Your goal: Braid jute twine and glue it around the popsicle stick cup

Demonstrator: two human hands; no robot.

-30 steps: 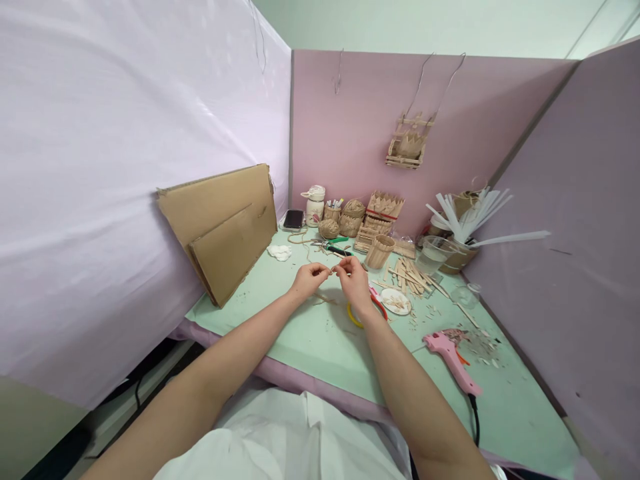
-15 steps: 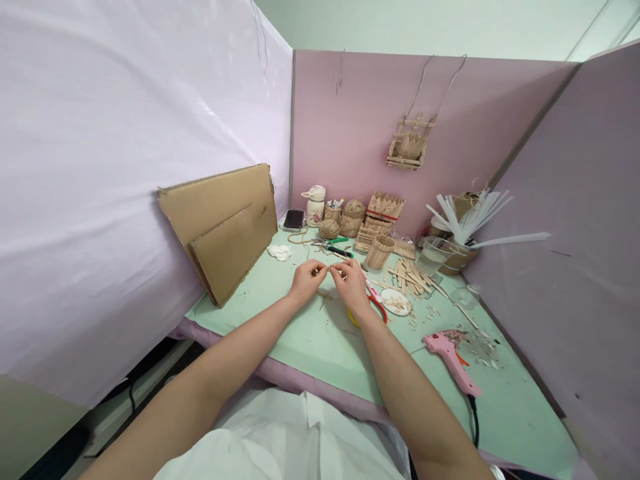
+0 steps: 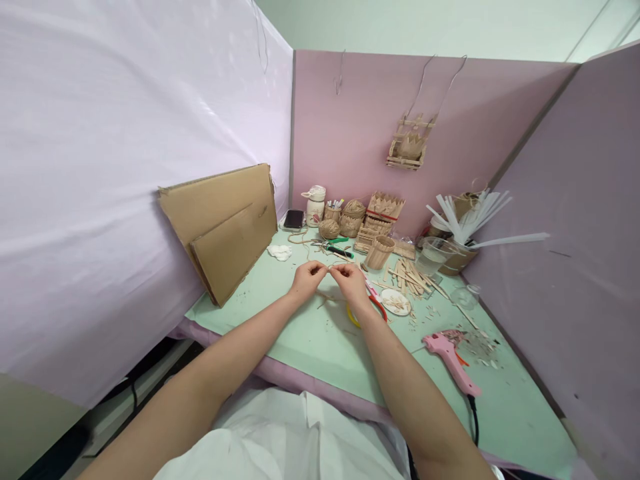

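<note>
Over the middle of the table my left hand (image 3: 306, 280) and my right hand (image 3: 351, 281) meet almost fingertip to fingertip. Both pinch a thin piece of twine (image 3: 327, 297), whose loose end shows below them; the stretch inside the fingers is mostly hidden. Behind the hands sits a ball of twine (image 3: 329, 229), with a strand trailing forward on the table. Scissors (image 3: 382, 311) with red and yellow handles lie partly under my right wrist. Just beyond my right hand stands a round cup of wooden sticks (image 3: 380, 252).
A pink glue gun (image 3: 453, 363) lies at right, its cord off the front edge. Loose wooden sticks (image 3: 410, 277), a white dish (image 3: 396, 302) and a plastic cup (image 3: 434, 257) are right of the hands. Green-handled pliers (image 3: 340, 251) lie behind; cardboard sheets (image 3: 225, 233) lean at left.
Both hands have dipped very slightly, still pinching close together. The loose twine below them has shifted a little. Everything else on the table stays in place.
</note>
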